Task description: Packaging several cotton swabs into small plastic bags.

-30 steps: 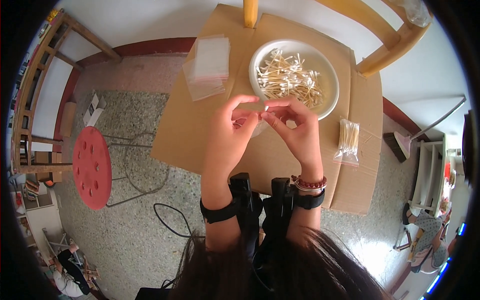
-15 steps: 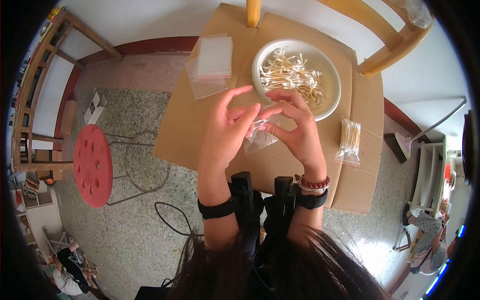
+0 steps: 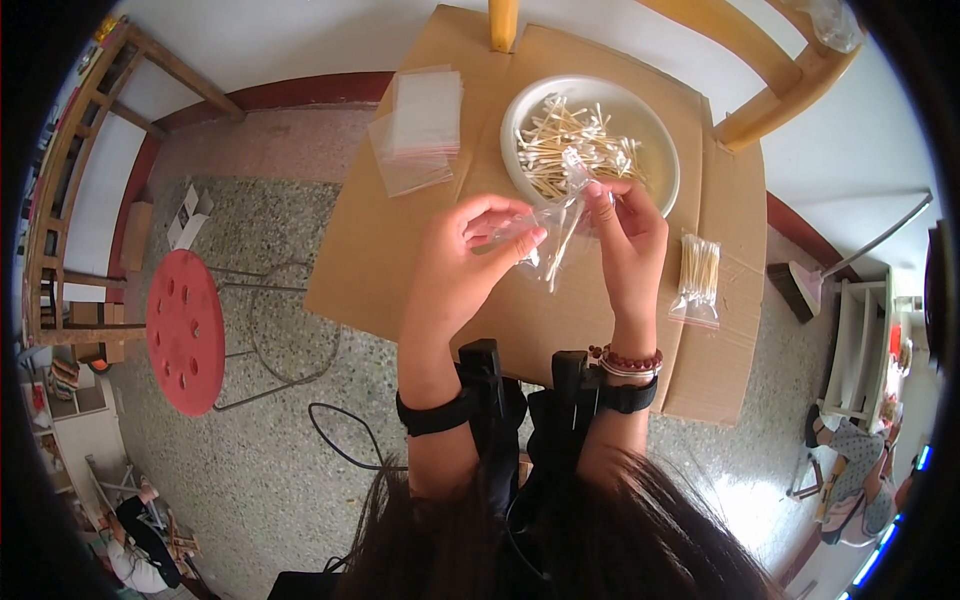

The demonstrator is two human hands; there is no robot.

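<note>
Between my hands is a clear plastic bag (image 3: 572,222) with a few cotton swabs (image 3: 562,238) showing in it. My left hand (image 3: 475,250) pinches one side of the bag between thumb and fingers. On the other side, my right hand (image 3: 625,225) grips the plastic near the bowl's front rim. A white bowl (image 3: 664,150) of loose cotton swabs (image 3: 570,140) stands just beyond my hands. To the right lies a filled bag of cotton swabs (image 3: 698,275). A stack of flat, clear zip bags (image 3: 425,115) rests at the far left of the cardboard.
The cardboard sheet (image 3: 400,250) covers the work surface, with a wooden chair back (image 3: 770,110) at its far edge. At left stands a red stool (image 3: 187,332). A broom (image 3: 800,290) leans at right. Other people (image 3: 860,470) sit at the lower right and lower left (image 3: 140,555).
My hands have moved apart, the right one turning upward and to the right. The bag is now stretched out between them, and swabs show inside it.
</note>
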